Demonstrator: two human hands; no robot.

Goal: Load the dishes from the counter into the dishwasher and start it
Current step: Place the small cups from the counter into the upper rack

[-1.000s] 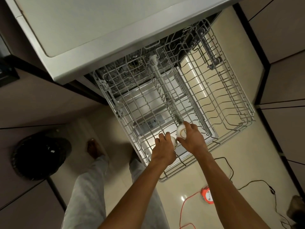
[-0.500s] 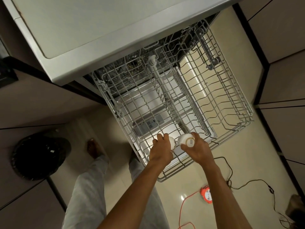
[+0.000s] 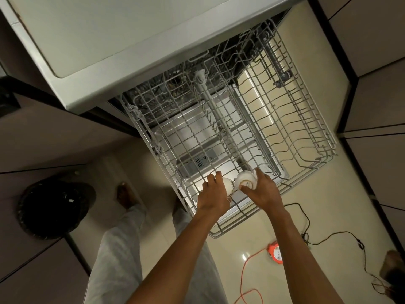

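Note:
The dishwasher's grey wire rack (image 3: 291,137) is pulled out over the floor, under the counter edge (image 3: 122,69). My left hand (image 3: 213,197) grips a small white cup (image 3: 229,185) at the rack's near left part, most of the cup hidden by my fingers. My right hand (image 3: 263,188) holds a second white cup (image 3: 246,179) upside down, base toward me, right beside the first. Both cups sit low against the rack wires near its front edge.
A black round bin (image 3: 52,209) stands on the floor at left. An orange extension reel (image 3: 276,252) with orange and black cables lies on the tiled floor at lower right. Cabinet fronts line both sides. My legs stand left of the rack.
Both hands drew back toward the rack's front edge with the cups. The right hand turned its cup so the base faces up and lowered it beside the left cup.

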